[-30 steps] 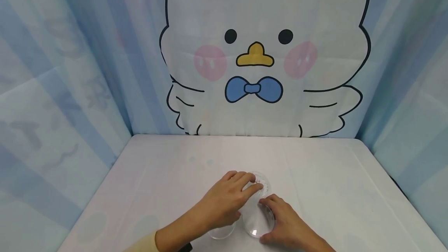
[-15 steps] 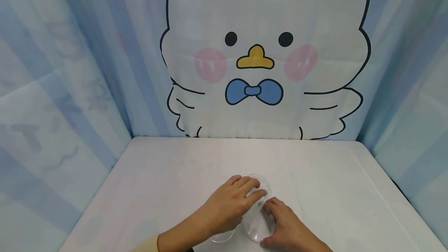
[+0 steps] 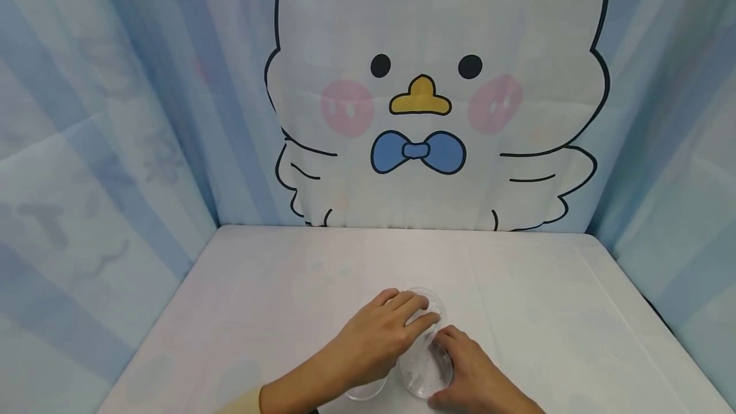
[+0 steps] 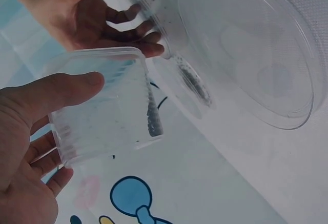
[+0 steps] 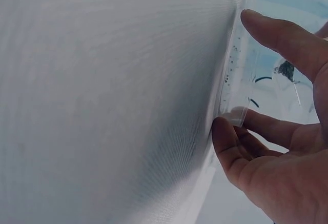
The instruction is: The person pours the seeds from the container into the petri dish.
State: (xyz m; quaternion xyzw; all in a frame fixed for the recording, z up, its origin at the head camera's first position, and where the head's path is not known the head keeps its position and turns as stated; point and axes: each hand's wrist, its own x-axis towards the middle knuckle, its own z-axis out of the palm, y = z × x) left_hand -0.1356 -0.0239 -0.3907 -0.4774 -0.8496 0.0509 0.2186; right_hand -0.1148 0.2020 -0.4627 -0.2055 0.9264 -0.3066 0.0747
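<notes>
My left hand (image 3: 376, 340) grips a clear plastic container (image 4: 110, 119), seen large in the left wrist view, thumb on one side and fingers on the other. It is tilted, and small dark grains (image 4: 153, 121) lie heaped along one wall. Just below it, my right hand (image 3: 474, 369) holds a shallow clear round dish (image 3: 422, 381) on the table, thumb and fingers at its rim. Scattered dark specks (image 5: 230, 65) show inside this dish in the right wrist view. Behind the left fingers is another clear round shape (image 3: 438, 304), partly hidden.
A further clear round dish (image 3: 368, 391) sits left of the held one, half covered by the left forearm. The white table (image 3: 546, 312) meets a curtain (image 3: 420, 190) printed with a chick at its back edge; side curtains stand left and right.
My left hand has shifted slightly right, closer over the held dish. Specks now show in that dish, where none were visible a second ago. My right hand stays at its rim.
</notes>
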